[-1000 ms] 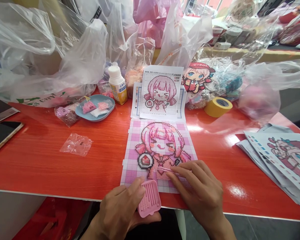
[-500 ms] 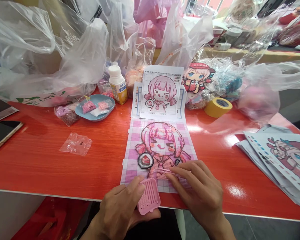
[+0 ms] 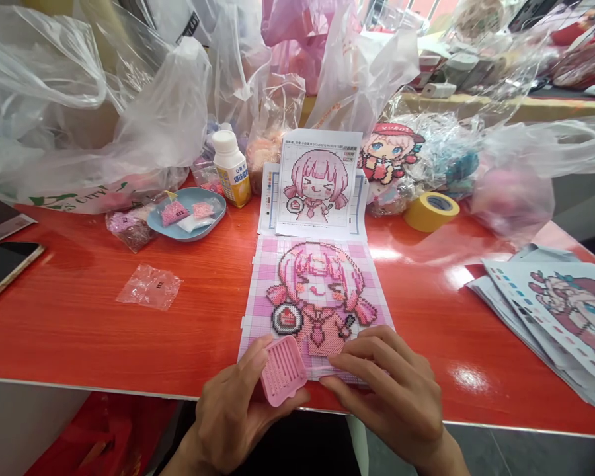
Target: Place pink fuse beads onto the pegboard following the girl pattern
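Note:
Between thumb and fingers, my left hand [image 3: 240, 400] holds a small pink bead tray [image 3: 282, 371] with ridged grooves; small beads lie along its left part. My right hand [image 3: 394, 380] pinches pink tweezers [image 3: 320, 372], whose tips reach the tray's right edge. Both hands are over the near edge of a pegboard [image 3: 255, 337] on a pink and white checked grid. On it a bead picture [image 3: 322, 294] shows a pink-haired figure with a cake plate. Behind it leans a printed pattern sheet [image 3: 320, 182] with the same figure.
A blue dish [image 3: 213, 228] with bead packets, a bottle [image 3: 231, 168] and an empty bag [image 3: 151, 286] are to the left, with a phone [image 3: 4, 268] farther out. Yellow tape [image 3: 431, 211] and paper sheets [image 3: 565, 311] lie right. Plastic bags [image 3: 163, 99] crowd the back.
The tweezers have come down off the bead picture to the tray's edge. My left hand has shifted the tray slightly up and left, and my right hand has moved slightly down.

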`<state>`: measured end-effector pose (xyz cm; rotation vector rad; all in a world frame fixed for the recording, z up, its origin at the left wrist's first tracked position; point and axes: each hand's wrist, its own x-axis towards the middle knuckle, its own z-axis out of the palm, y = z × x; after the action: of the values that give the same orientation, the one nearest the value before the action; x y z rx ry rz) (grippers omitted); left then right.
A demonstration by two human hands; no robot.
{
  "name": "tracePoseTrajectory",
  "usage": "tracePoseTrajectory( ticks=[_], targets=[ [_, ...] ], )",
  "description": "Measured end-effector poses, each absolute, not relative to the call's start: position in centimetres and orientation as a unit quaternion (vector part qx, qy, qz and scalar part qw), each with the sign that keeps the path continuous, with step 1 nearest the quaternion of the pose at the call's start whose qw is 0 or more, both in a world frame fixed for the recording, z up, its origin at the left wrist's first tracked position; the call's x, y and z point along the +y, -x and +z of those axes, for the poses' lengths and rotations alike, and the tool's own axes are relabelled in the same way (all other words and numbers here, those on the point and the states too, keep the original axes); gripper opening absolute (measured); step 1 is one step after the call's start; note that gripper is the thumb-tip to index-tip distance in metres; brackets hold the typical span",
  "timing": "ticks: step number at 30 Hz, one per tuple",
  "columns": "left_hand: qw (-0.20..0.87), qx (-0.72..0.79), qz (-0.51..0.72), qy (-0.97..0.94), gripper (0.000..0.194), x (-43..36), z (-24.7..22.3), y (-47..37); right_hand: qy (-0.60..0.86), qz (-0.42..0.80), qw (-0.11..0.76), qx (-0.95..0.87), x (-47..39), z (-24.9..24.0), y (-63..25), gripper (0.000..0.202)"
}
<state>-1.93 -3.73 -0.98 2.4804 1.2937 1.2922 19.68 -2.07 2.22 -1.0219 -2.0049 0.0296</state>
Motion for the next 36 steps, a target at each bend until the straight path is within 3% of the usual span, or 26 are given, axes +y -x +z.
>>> tracePoseTrajectory(
  ticks=[22, 36],
  targets=[
    [0.005, 0.395, 0.418, -0.818, 0.062, -3.28, -0.28, 1.85, 0.373, 0.063, 0.390, -0.840, -2.29, 1.57, -19.97, 0.014],
    [-0.024, 0.378, 0.423, -0.823, 0.065, -3.10, -0.24, 1.80, 0.432, 0.003, 0.449, -0.782, -1.86, 2.37, -19.60, 0.008]
  ],
)
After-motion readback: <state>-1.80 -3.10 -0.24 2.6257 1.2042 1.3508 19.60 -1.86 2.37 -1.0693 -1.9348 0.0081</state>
